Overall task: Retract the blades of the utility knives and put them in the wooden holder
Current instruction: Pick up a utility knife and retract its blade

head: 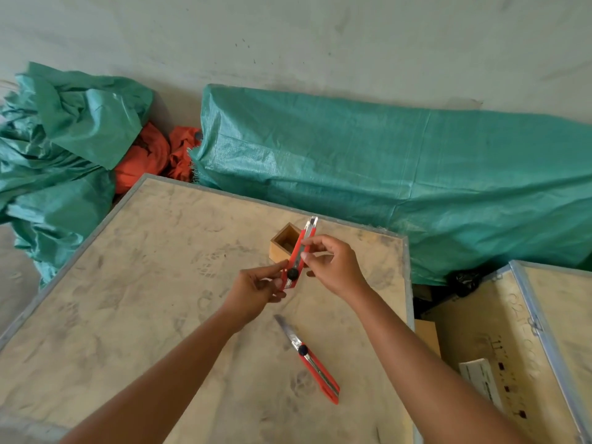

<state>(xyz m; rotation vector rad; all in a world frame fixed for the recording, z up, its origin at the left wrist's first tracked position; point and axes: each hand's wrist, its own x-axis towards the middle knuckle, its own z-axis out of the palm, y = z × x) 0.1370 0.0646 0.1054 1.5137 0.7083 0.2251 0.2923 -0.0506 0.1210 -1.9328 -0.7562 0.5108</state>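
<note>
I hold one red knife [298, 255] in both hands above the dusty crate lid [153, 283]. My left hand [256, 291] pinches its lower end, thumb and forefinger closed on the red body just beside the black lock wheel [292, 274]. My right hand [333, 264] grips the upper half, thumb and forefinger pressed on the two edges of the body, the other fingers curled loosely behind. The knife stands tilted, tip up and away from me, leaning a little to the right. A short length of silver blade [312, 223] shows past the red body at the top.

The wooden holder [282, 246] stands on the crate lid directly behind the held knife, partly hidden by it. It is a small square box, open at the top; I see nothing standing in the part of its inside that shows.

A second red knife [315, 368] lies flat on the lid nearer to me, below my hands and between my forearms. Its blade [286, 331] is extended and points up and to the left; its own black wheel sits where blade meets body. It touches neither hand.

Beyond the lid lie green tarpaulin bundles [384, 155] with orange cloth [150, 155] between them. A second wooden crate [519, 347] stands to my right.
</note>
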